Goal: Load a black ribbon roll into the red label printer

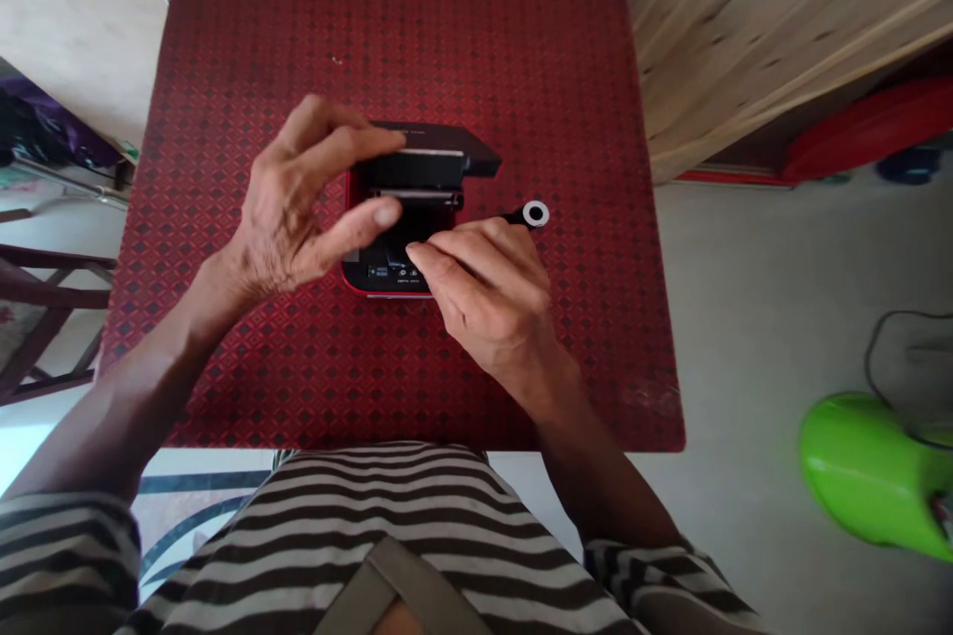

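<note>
A small red and black device point(417, 208) with an open lid sits in the middle of a table covered by a red patterned cloth point(387, 40). My left hand point(298, 203) reaches over the device from the left, fingers spread, fingertips on its raised black lid. My right hand point(483, 288) comes from the right with fingers closed around a thin black tool whose white ring end point(535, 213) sticks out past the knuckles. The tips of my right fingers rest on the lower black panel of the device.
A wooden plank wall point(730, 10) stands behind and to the right. A bright green object point(864, 476) lies on the floor at right, a red item point(856, 134) by the wall, dark wooden furniture point(45, 298) at left.
</note>
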Demonstrator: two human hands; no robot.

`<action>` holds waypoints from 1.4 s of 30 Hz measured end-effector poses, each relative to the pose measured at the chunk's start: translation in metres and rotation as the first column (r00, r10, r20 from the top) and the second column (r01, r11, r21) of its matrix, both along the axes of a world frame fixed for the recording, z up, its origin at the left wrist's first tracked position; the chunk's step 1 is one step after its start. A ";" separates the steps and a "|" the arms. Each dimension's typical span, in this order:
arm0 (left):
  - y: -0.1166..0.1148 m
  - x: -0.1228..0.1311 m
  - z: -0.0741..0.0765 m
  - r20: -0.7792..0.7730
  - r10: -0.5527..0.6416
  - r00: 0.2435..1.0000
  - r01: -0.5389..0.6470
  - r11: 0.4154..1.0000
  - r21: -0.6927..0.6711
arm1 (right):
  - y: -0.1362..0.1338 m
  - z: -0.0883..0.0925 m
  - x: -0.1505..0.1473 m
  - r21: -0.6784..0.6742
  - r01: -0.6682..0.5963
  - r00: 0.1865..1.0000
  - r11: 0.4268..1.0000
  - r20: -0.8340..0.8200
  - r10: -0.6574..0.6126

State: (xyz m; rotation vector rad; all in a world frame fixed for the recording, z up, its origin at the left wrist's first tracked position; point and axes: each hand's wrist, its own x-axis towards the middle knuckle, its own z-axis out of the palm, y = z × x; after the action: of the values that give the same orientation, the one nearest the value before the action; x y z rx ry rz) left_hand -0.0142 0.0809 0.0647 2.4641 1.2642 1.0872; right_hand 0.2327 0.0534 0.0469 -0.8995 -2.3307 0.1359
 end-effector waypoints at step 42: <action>-0.076 0.007 -0.067 -0.060 0.255 0.965 -0.244 0.957 0.155 | -0.024 -0.075 0.004 -0.223 0.176 0.889 0.959 -0.383 -0.252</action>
State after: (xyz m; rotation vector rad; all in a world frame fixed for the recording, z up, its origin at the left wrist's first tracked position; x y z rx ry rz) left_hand -0.0076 0.0047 -0.0024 2.5259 1.6110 1.1901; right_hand 0.2369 0.0290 -0.0284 -1.0963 -1.8381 0.4105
